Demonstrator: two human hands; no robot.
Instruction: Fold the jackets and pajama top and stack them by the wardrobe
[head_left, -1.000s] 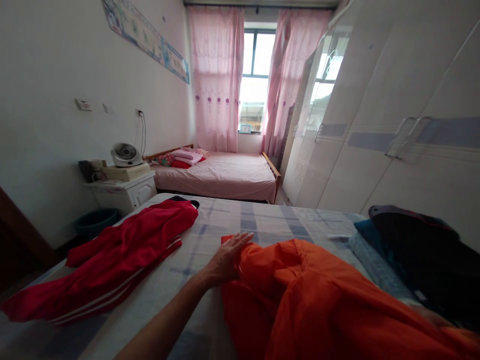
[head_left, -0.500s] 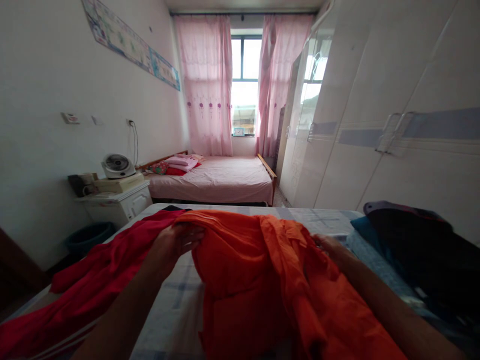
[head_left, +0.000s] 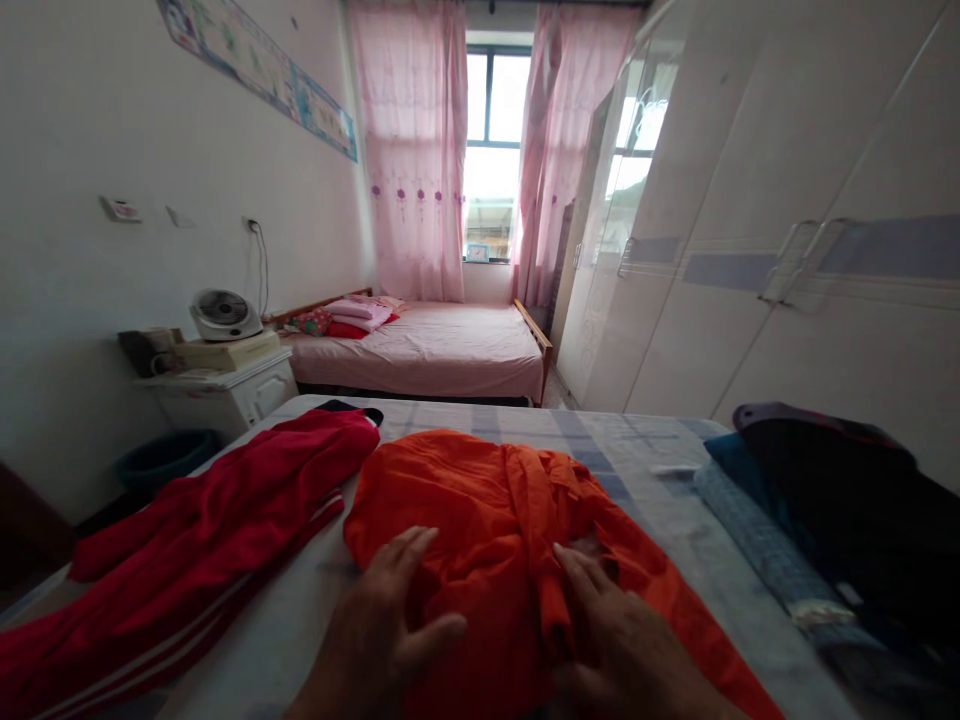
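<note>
An orange jacket (head_left: 480,520) lies spread and wrinkled on the bed in front of me, one sleeve stretching toward the lower right. My left hand (head_left: 382,620) is over its left side, fingers apart and thumb spread, gripping nothing. On the right part of the jacket, beside a fold down its middle, rests my right hand (head_left: 622,630) with fingers stretched forward; its thumb side is blurred. To the left lies a red garment with white stripes (head_left: 202,530), apart from both hands.
Folded jeans (head_left: 772,550) and dark clothes (head_left: 847,500) are piled on the right of the bed sheet (head_left: 645,430). Behind stand a second bed (head_left: 450,345) and a white nightstand (head_left: 255,385) with a fan (head_left: 225,313). A wardrobe (head_left: 795,350) lines the right wall.
The orange jacket, held up by both hands before, now lies on the bed. My hands have let go of its upper edge and moved down and inward over it.
</note>
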